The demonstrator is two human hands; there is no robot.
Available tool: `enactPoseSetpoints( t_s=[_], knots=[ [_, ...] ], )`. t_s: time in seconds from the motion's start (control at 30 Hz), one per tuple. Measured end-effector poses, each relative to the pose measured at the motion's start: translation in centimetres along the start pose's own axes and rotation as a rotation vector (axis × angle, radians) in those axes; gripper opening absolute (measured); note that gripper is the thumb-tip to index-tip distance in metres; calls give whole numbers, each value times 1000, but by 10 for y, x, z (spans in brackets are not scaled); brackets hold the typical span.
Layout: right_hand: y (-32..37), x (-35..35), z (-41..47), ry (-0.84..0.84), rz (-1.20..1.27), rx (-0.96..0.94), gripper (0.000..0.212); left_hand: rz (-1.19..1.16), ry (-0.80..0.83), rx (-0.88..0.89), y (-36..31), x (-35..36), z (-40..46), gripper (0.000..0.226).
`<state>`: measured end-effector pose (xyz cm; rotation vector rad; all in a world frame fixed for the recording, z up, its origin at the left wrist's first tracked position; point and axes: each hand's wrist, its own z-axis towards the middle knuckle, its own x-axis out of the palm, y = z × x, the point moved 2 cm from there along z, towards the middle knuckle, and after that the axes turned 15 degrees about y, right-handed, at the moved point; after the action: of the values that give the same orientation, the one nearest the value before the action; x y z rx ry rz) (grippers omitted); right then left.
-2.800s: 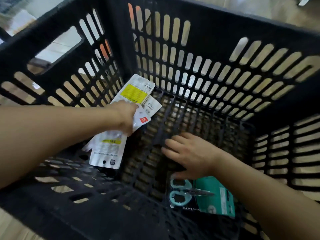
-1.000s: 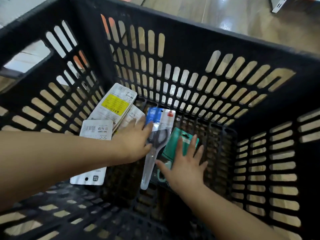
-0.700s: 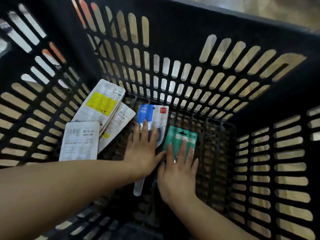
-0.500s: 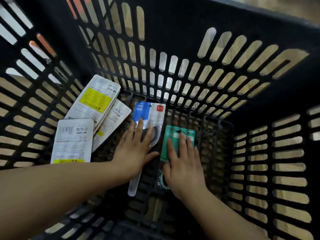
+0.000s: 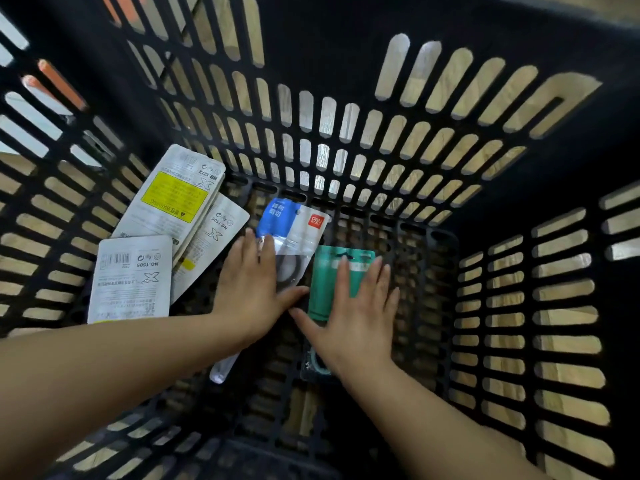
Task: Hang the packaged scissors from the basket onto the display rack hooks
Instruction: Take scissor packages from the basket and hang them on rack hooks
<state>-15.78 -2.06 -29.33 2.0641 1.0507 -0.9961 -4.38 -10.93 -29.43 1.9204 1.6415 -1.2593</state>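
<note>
As I read the head view from left to right, the black slotted basket [image 5: 485, 109] fills the frame and every package lies flat on its grid floor. Far left: a grey-backed package marked NO.1505 [image 5: 133, 275], with a yellow-labelled package [image 5: 175, 199] and a second grey package [image 5: 216, 237] fanned behind it toward the far left corner; all three show their printed backs, so I cannot tell what is inside them. Centre left: the left hand [image 5: 254, 289], fingers straight and together, presses palm-down on the blue-and-white scissors package [image 5: 294, 230]. The long axis of this package runs from the far wall toward me, its header at the far end and its clear tip [image 5: 221, 370] emerging below the left wrist. Centre right: the right hand [image 5: 353, 313], fingers straight and slightly spread, lies flat on the teal scissors card [image 5: 332, 271], which is just beside the blue-and-white one and roughly parallel to it; a teal handle ring [image 5: 317, 363] shows at the near end, beside the right wrist. Neither hand grips anything. I judge that each hand sits directly over its own package, so either can curl and lift without reaching across. The display rack hooks are out of view.
</note>
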Motion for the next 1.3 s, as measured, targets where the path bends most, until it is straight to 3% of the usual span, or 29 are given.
enactPoseSetpoints(
  t_s=[0.1, 0.27, 0.4, 0.6, 0.73, 0.87, 1.03, 1.17, 1.3],
  knots=[
    [5, 7, 0, 50, 10, -20, 83, 40, 6, -46, -4, 2, 2, 93],
    [6, 5, 1, -99, 14, -8, 58, 34, -37, -33, -1, 0, 1, 85],
    [6, 4, 1, -127, -12, -24, 72, -23, -91, -17, 0, -7, 0, 79],
    [2, 0, 1, -107, 25, -127, 67, -109, -159, 109, -5, -12, -5, 73],
    [3, -4, -5, -51, -27, -149, 66, -64, -107, 192, -12, -13, -9, 79],
    [0, -6, -13, 31, -192, -181, 65, 208, 53, 168, -16, -20, -5, 84],
    [-4, -20, -19, 95, -237, -177, 58, 222, 205, 71, -11, -30, -5, 93],
    [-4, -54, -30, 187, -180, -144, 64, 165, 177, 48, -3, -61, -20, 93],
    [9, -122, -57, 143, -195, -156, 68, 43, 80, 17, -3, -121, -71, 89]
  ],
)
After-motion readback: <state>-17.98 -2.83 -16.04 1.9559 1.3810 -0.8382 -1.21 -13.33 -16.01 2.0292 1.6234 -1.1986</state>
